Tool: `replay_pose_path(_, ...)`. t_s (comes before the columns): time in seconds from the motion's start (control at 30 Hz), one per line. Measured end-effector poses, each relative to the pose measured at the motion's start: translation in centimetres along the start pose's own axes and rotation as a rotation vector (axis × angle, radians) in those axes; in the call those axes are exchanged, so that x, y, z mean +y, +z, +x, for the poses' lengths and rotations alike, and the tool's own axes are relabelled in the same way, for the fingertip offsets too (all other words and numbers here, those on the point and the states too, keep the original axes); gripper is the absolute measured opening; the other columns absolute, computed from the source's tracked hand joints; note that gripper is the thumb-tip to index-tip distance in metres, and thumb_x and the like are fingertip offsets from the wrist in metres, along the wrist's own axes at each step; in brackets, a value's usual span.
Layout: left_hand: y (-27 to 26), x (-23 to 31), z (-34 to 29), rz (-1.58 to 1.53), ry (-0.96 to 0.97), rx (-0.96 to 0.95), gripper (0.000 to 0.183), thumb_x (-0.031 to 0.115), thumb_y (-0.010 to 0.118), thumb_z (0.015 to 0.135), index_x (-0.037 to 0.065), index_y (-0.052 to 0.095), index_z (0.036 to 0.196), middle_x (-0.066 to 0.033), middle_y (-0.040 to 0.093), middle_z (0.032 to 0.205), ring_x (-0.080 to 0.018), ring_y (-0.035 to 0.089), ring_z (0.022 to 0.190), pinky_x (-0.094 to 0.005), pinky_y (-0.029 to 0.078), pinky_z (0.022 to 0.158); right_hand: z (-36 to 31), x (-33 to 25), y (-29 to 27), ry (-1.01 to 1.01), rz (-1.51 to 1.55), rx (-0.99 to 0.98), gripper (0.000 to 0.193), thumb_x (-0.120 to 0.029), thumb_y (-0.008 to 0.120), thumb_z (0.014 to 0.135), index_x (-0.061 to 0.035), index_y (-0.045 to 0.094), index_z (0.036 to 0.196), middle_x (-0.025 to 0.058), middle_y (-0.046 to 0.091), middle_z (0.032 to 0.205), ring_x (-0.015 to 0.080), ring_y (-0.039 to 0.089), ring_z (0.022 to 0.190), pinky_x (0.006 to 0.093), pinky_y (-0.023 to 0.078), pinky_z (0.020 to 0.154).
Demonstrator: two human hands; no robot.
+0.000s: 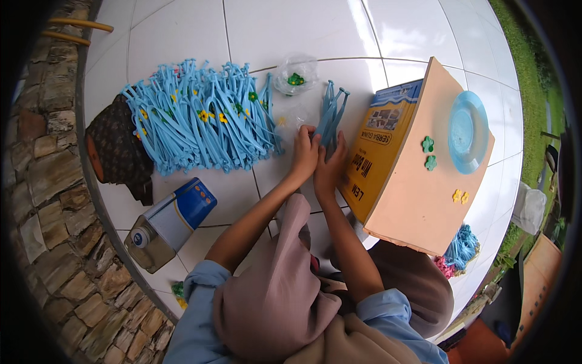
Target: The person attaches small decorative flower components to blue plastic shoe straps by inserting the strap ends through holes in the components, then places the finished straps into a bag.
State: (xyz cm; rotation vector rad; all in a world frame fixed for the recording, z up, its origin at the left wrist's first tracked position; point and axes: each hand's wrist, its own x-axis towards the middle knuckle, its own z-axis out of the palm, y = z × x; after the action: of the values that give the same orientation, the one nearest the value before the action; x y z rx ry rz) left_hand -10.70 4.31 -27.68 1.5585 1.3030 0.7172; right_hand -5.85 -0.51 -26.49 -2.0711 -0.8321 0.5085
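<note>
A small bunch of light blue strips with knobbed ends (331,112) stands out beyond my hands, in front of me. My left hand (306,151) has its fingers closed at the near end of this bunch. My right hand (330,168) is closed against the same end from the right side. The lower ends of the strips are hidden by my fingers. To the left lies a wide pile of similar blue strips (200,130), with small yellow and green flowers among them.
A yellow box (370,158) supports a tilted peach board (412,200) at right, holding a blue plate (464,139), green flowers (429,153) and yellow flowers (460,196). A metal can (173,224) lies at left. A clear bag (296,75) with green pieces rests ahead.
</note>
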Motion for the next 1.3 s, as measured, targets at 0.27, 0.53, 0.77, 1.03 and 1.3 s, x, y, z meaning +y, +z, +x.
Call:
replay_pose_path(0.27, -6.3, 8.6, -1.5, -0.323, 0.177, -0.244, 0.021, 0.011, 0.048, 0.09, -0.002, 0.04, 0.104, -0.0136, 0.053, 0.095, -0.0243, 0.055, 0.089, -0.0332, 0.044, 0.076, -1.7, -9.4, -5.3, -0.034, 0.628, 0.005, 0.043, -0.015, 0.04, 0.094, -0.0004, 0.028, 0.132, 0.0182, 0.046, 0.119, 0.0247, 0.05, 0.105, 0.0342, 0.039, 0.091)
replay_pose_path(0.53, -14.9, 23.8, -4.6, -0.486, 0.479, -0.349, 0.015, 0.015, 0.039, 0.094, 0.005, 0.036, 0.105, -0.0068, 0.05, 0.089, -0.0116, 0.05, 0.077, -0.0261, 0.043, 0.073, -2.0, -19.7, -14.2, -0.334, 0.48, 0.349, 0.049, -0.011, 0.053, 0.086, -0.0001, 0.03, 0.129, 0.0168, 0.035, 0.118, 0.0246, 0.038, 0.109, 0.0373, 0.035, 0.091)
replay_pose_path(0.77, -18.5, 31.8, -9.5, -0.475, 0.691, -0.334, 0.017, 0.02, 0.04, 0.095, 0.007, 0.035, 0.105, -0.0055, 0.049, 0.085, -0.0114, 0.049, 0.073, -0.0259, 0.041, 0.069, 1.4, -23.7, -20.6, -0.586, 0.377, 0.228, 0.089, -0.02, 0.071, 0.073, 0.0031, 0.012, 0.135, 0.0239, 0.02, 0.135, 0.0355, 0.027, 0.123, 0.0416, 0.026, 0.102)
replay_pose_path(1.03, -15.3, 31.7, -11.3, -0.484, 0.61, -0.324, 0.017, 0.017, 0.039, 0.095, 0.006, 0.035, 0.108, -0.006, 0.049, 0.086, -0.012, 0.051, 0.074, -0.0264, 0.042, 0.072, -2.6, -22.1, -27.2, -0.37, 0.59, -0.495, 0.027, -0.022, 0.038, 0.095, -0.0006, 0.055, 0.095, 0.0019, 0.053, 0.069, 0.009, 0.051, 0.067, 0.0238, 0.041, 0.063)
replay_pose_path(1.3, -14.1, 32.7, -12.6, 0.548, 0.974, 0.296, 0.103, 0.01, 0.076, 0.063, 0.016, 0.008, 0.139, -0.0182, 0.017, 0.139, -0.0314, 0.021, 0.13, -0.0504, 0.02, 0.106, -6.1, -21.2, -35.1, -0.287, 0.239, -0.554, 0.026, -0.025, 0.042, 0.095, -0.0052, 0.058, 0.092, -0.0021, 0.048, 0.068, 0.0037, 0.042, 0.058, 0.0183, 0.035, 0.051)
